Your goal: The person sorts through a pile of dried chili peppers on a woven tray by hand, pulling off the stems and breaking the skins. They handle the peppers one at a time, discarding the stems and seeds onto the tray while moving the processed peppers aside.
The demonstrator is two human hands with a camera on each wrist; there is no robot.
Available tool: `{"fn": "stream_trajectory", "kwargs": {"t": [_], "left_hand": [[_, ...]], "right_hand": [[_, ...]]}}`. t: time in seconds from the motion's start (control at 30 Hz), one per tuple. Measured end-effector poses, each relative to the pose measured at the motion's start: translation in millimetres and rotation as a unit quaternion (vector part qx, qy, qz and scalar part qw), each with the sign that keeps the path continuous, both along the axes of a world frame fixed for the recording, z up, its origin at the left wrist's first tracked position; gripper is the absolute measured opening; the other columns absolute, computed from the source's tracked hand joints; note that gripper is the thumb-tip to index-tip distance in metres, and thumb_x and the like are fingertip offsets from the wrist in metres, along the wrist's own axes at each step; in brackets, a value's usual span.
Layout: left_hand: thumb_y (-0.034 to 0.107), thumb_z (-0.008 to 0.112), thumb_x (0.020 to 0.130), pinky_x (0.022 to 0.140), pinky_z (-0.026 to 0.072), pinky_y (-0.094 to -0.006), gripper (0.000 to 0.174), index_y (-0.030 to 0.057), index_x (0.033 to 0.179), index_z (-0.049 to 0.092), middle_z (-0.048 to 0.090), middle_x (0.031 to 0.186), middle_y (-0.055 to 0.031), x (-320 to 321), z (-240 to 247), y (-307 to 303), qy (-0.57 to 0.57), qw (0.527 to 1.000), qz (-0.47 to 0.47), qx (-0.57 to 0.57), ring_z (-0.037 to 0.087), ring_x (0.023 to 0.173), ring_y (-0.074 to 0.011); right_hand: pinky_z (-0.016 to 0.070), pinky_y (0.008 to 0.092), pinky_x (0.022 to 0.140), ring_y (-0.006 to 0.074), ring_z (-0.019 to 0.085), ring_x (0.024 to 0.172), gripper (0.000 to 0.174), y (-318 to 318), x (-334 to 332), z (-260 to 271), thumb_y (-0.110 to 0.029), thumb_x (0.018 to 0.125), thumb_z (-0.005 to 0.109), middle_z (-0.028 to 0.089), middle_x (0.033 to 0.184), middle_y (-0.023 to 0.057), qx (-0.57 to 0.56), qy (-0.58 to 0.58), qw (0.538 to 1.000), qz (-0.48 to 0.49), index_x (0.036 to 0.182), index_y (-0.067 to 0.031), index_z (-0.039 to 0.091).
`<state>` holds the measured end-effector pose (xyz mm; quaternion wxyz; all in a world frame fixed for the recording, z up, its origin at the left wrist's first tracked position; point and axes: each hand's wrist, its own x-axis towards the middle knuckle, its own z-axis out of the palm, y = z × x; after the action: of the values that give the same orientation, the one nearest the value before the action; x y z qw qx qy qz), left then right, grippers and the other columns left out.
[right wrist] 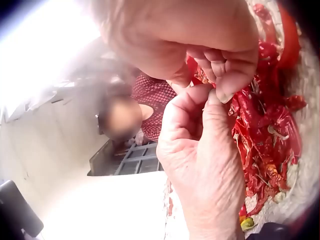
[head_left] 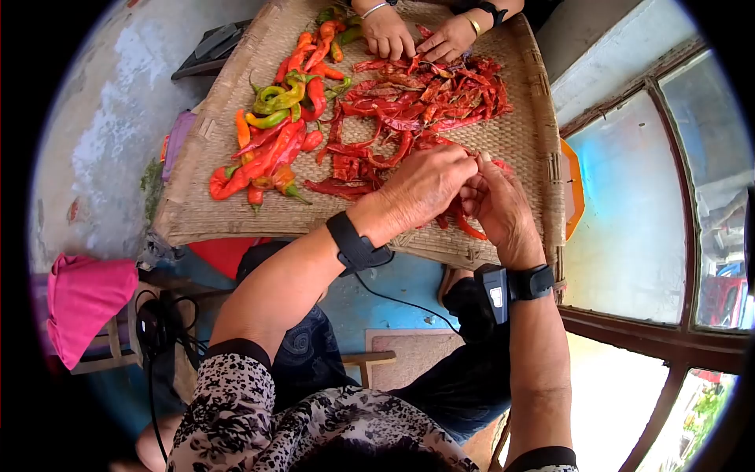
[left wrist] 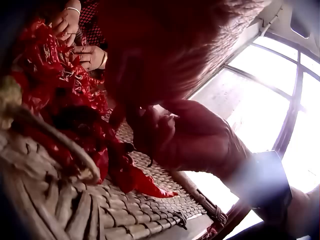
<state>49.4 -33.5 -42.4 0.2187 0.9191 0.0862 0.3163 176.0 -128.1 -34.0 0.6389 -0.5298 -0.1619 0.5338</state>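
Fingertips together, my left hand [head_left: 425, 185] and right hand [head_left: 503, 204] meet over the near right part of a woven tray [head_left: 189, 224]. In the right wrist view, the left hand [right wrist: 200, 160] pinches with thumb and forefinger while the right hand [right wrist: 185, 40] curls its fingers just above. A red dried chili [right wrist: 191, 66] shows between the hands, mostly hidden by fingers. Below and beyond them spreads a heap of dried red chilies [head_left: 409, 106]. One chili [left wrist: 150, 185] lies on the weave under the right hand [left wrist: 195, 135] in the left wrist view.
Fresh red, orange and green peppers [head_left: 275, 149] lie along the tray's left side. Across the tray, another person's hands [head_left: 385, 35] touch the dried heap. Windows [head_left: 629, 204] stand at the right, a pink cloth [head_left: 90, 303] at the left. A cable [head_left: 393, 299] runs below the tray.
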Motion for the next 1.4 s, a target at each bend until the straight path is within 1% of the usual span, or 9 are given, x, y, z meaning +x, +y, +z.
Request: {"fn": "stream_trajectory", "kwargs": {"t": [0.17, 0.23, 0.47, 0.67, 0.73, 0.83, 1.03, 1.1, 1.4], "left_hand": [[-0.005, 0.053, 0.076, 0.072, 0.0519, -0.0392, 0.014, 0.0013, 0.088, 0.056, 0.059, 0.086, -0.0125, -9, 3, -7, -0.022, 0.998, -0.036, 0.055, 0.061, 0.085, -0.0318], [-0.006, 0.050, 0.078, 0.072, 0.0523, -0.0393, 0.016, 0.0014, 0.091, 0.055, 0.062, 0.086, -0.0137, -11, 12, 4, -0.003, 0.997, -0.028, -0.077, 0.063, 0.083, -0.0309], [0.004, 0.054, 0.083, 0.089, 0.0455, -0.0418, 0.022, 0.0021, 0.106, 0.055, 0.058, 0.112, -0.0177, -38, -2, 83, 0.209, 0.926, 0.307, 0.062, 0.054, 0.104, -0.0333], [0.004, 0.056, 0.082, 0.088, 0.0468, -0.0421, 0.019, 0.0012, 0.100, 0.060, 0.064, 0.102, -0.0183, -33, -13, 105, 0.272, 0.903, 0.327, 0.058, 0.057, 0.103, -0.0343], [0.005, 0.056, 0.081, 0.087, 0.0472, -0.0424, 0.018, 0.0013, 0.098, 0.062, 0.066, 0.098, -0.0183, -33, -8, 105, 0.289, 0.897, 0.331, 0.046, 0.059, 0.101, -0.0349], [0.009, 0.057, 0.078, 0.083, 0.0483, -0.0439, 0.019, 0.0012, 0.094, 0.063, 0.066, 0.094, -0.0197, -36, -5, 103, 0.310, 0.899, 0.311, 0.001, 0.062, 0.094, -0.0352], [0.021, 0.060, 0.073, 0.075, 0.0480, -0.0421, 0.035, -0.0019, 0.100, 0.060, 0.065, 0.090, -0.0203, -35, 23, 78, 0.153, 0.954, 0.177, -0.187, 0.062, 0.084, -0.0351], [0.016, 0.061, 0.075, 0.074, 0.0464, -0.0422, 0.028, -0.0013, 0.097, 0.059, 0.063, 0.086, -0.0161, -32, 11, 68, 0.074, 0.984, 0.144, -0.076, 0.060, 0.081, -0.0336], [0.010, 0.064, 0.078, 0.070, 0.0469, -0.0411, 0.016, 0.0006, 0.089, 0.057, 0.062, 0.081, -0.0142, -19, 9, 17, 0.116, 0.987, 0.069, -0.087, 0.060, 0.080, -0.0316]], "right_hand": [[0.0419, 0.0195, 0.047, 0.0069, 0.054, 0.058, 0.018, -2, 9, -10, -0.022, 0.093, 0.055, 0.060, 0.072, 0.0000, 0.007, -0.036, 0.999, 0.011, 0.093, -0.0049, 0.061], [0.0417, 0.0195, 0.047, 0.0064, 0.053, 0.057, 0.016, -2, 10, -3, -0.020, 0.092, 0.056, 0.060, 0.072, -0.0006, 0.006, -0.042, 0.999, 0.008, 0.092, -0.0050, 0.061], [0.0417, 0.0188, 0.049, 0.0062, 0.053, 0.059, 0.017, -13, 20, 20, -0.020, 0.091, 0.058, 0.061, 0.075, -0.0003, 0.000, -0.140, 0.990, 0.021, 0.095, -0.0043, 0.064], [0.0483, 0.0228, 0.059, 0.0093, 0.056, 0.066, 0.023, -26, 79, 18, -0.023, 0.092, 0.059, 0.062, 0.081, 0.0038, 0.110, -0.100, 0.986, -0.073, 0.100, -0.0014, 0.060], [0.0504, 0.0244, 0.065, 0.0123, 0.059, 0.076, 0.030, -26, 88, 16, -0.026, 0.092, 0.058, 0.062, 0.092, 0.0080, 0.252, 0.048, 0.945, -0.204, 0.105, 0.0006, 0.055], [0.0508, 0.0257, 0.067, 0.0142, 0.058, 0.083, 0.035, -23, 91, 12, -0.029, 0.093, 0.058, 0.061, 0.098, 0.0102, 0.194, 0.121, 0.927, -0.297, 0.109, 0.0018, 0.050], [0.0462, 0.0213, 0.058, 0.0088, 0.056, 0.067, 0.022, -6, 40, 13, -0.019, 0.093, 0.056, 0.062, 0.084, 0.0049, 0.096, -0.051, 0.991, -0.079, 0.106, -0.0028, 0.058], [0.0453, 0.0202, 0.055, 0.0082, 0.055, 0.065, 0.025, -2, 21, 13, -0.021, 0.093, 0.057, 0.062, 0.082, 0.0047, 0.043, -0.150, 0.986, 0.055, 0.108, -0.0004, 0.058], [0.0455, 0.0222, 0.049, 0.0099, 0.055, 0.058, 0.025, 5, -4, 3, -0.021, 0.089, 0.064, 0.061, 0.072, 0.0058, -0.018, -0.263, 0.962, 0.065, 0.088, 0.0036, 0.063]]}}
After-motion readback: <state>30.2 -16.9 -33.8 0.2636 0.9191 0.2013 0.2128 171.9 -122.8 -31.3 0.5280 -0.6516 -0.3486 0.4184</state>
